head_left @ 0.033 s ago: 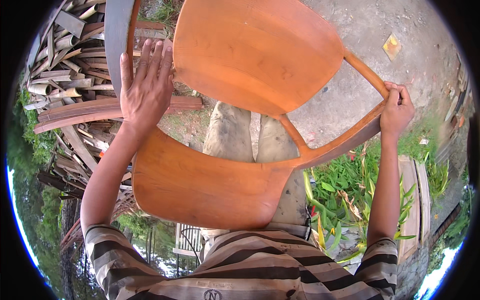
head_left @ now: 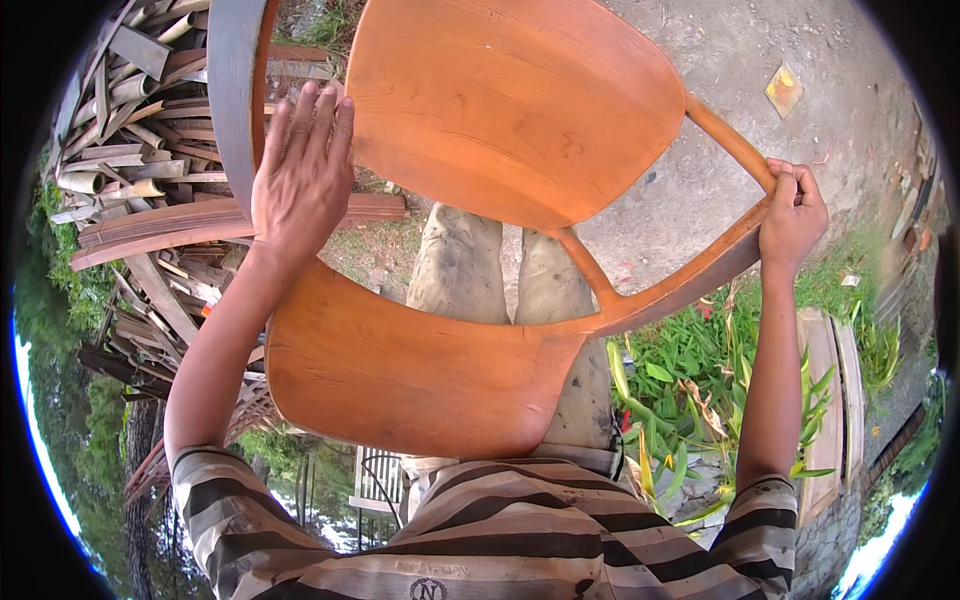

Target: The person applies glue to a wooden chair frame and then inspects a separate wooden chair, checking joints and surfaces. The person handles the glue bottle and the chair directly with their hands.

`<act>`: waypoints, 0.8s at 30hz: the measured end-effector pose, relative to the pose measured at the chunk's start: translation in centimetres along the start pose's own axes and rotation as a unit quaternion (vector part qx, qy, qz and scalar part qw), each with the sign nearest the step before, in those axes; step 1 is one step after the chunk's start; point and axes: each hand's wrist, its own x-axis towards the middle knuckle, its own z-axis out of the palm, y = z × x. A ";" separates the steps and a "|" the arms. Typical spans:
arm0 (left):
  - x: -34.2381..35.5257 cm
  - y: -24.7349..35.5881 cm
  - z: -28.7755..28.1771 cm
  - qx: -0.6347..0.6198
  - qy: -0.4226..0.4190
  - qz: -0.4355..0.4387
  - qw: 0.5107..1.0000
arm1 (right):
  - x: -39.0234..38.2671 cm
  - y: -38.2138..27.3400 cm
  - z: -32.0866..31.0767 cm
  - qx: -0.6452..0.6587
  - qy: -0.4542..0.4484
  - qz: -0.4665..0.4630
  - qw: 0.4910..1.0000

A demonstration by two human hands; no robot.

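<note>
Outdoors: bare grey earth (head_left: 720, 60) underneath, a heap of split wood and bamboo (head_left: 130, 90) off left, leafy green plants (head_left: 690, 365) off right. Orange-brown wooden chair (head_left: 520, 150) sits over the earth, ahead of stained khaki trousers (head_left: 460, 260); legs unseen, support unclear. Its smooth, curved near panel (head_left: 420, 375) lies by the striped shirt (head_left: 480, 520); cannot tell whether they touch.

Left hand (head_left: 300, 195): back uppermost, fingers straight, close together, beside the dark-faced curved left arm (head_left: 230, 110). Palm contact hidden. Right hand (head_left: 793, 220): thumb and fingers pinch the right corner, where a slim orange strut (head_left: 735, 145) meets the curved right arm (head_left: 690, 280).

Judgement on handling: a snug right pinch at that joint should check twisting. Left fingers best flat and light, pressure spread evenly, tips clear of edges. Likely weak point: the left side, if only the right corner is gripped; bracing the near panel would help.
</note>
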 end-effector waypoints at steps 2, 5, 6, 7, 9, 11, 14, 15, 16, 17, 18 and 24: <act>1.1 2.8 1.3 -0.001 -0.048 0.085 0.995 | -0.1 -0.6 0.0 -0.004 0.006 -0.005 1.000; 1.9 8.6 4.5 -0.152 -0.165 0.222 0.949 | 0.2 -0.8 0.3 -0.013 0.008 -0.020 1.000; 2.8 11.2 4.0 -0.233 -0.274 0.224 0.906 | 0.2 -0.9 0.4 -0.008 0.011 -0.013 1.000; 3.3 13.7 3.2 -0.303 -0.326 0.204 0.872 | 0.0 -0.9 0.5 -0.001 0.010 -0.005 1.000; 4.0 18.3 1.6 -0.405 -0.436 0.208 0.776 | -0.1 -0.4 0.4 0.000 0.016 -0.007 1.000; 2.2 21.8 1.7 -0.535 -0.513 0.232 0.629 | 0.1 0.3 0.5 0.007 0.024 -0.024 0.999; -1.7 24.3 -0.4 -0.700 -0.529 0.183 0.443 | -0.1 0.5 0.7 0.018 0.035 -0.032 0.999; -2.0 24.6 -1.2 -0.734 -0.527 0.159 0.399 | -0.1 0.4 0.7 0.021 0.041 -0.031 0.998; -2.0 24.9 -1.2 -0.721 -0.537 0.151 0.410 | -0.1 0.2 0.6 0.016 0.034 -0.018 0.999; -1.7 25.2 -1.1 -0.709 -0.546 0.146 0.422 | -0.1 0.0 0.4 0.011 0.030 -0.007 0.999; -1.5 25.4 -1.0 -0.696 -0.554 0.140 0.435 | -0.1 -0.1 0.3 0.006 0.025 0.004 1.000; -1.9 25.9 -0.3 -0.702 -0.557 0.145 0.420 | 0.0 1.7 1.0 0.033 0.053 -0.033 0.997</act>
